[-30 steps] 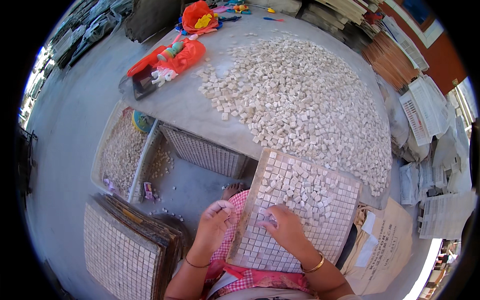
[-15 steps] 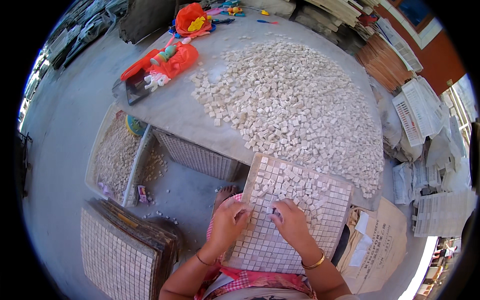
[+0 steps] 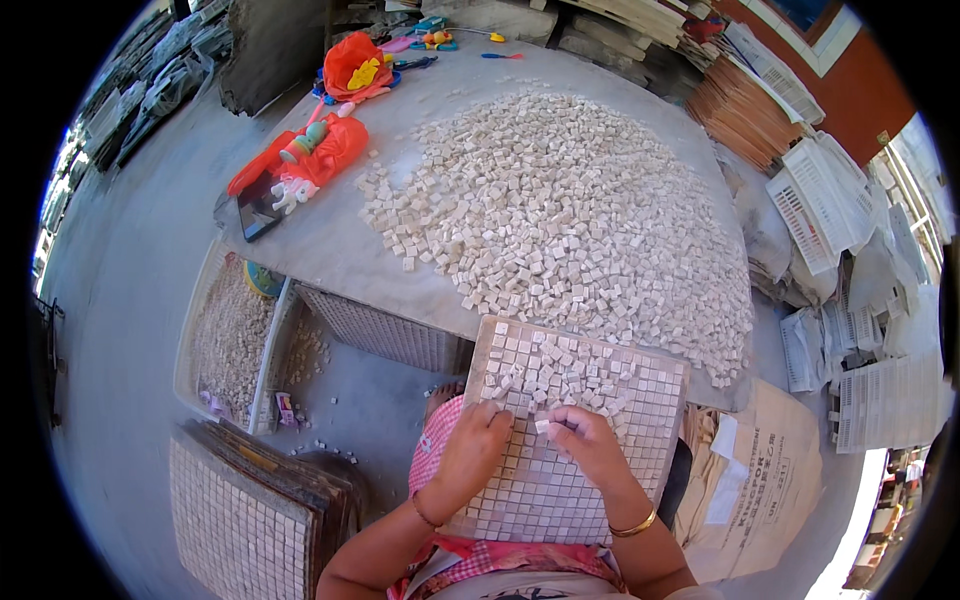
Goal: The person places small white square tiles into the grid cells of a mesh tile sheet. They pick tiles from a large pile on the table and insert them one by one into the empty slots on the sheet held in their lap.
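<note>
A square grid board (image 3: pixel 668 445) rests tilted on my lap, its near edge against my body. Small stone tiles sit in its grid cells, and a loose heap of tiles (image 3: pixel 560 362) lies over its upper part. My right hand (image 3: pixel 590 450) pinches a pale stone tile (image 3: pixel 543 426) between thumb and fingers, just over the board's middle. Beside it, toward the board's left edge, my left hand (image 3: pixel 474 445) has its fingers closed and turned down to the grid. Whatever those fingertips hold, if anything, is hidden.
Beyond the board, a large pile of tiles (image 3: pixel 590 220) covers much of the grey table (image 3: pixel 400 285). Red plastic bags (image 3: pixel 340 145), toys and a phone (image 3: pixel 258 208) lie at its far left. A white bin of tiles (image 3: pixel 183 350) and stacked tiled boards (image 3: pixel 240 505) stand left; white crates (image 3: pixel 815 205) stand right.
My right hand has turned so that a tile now shows in its pinch. My left hand's fingers have closed and come down to the board. The whole view has shifted slightly.
</note>
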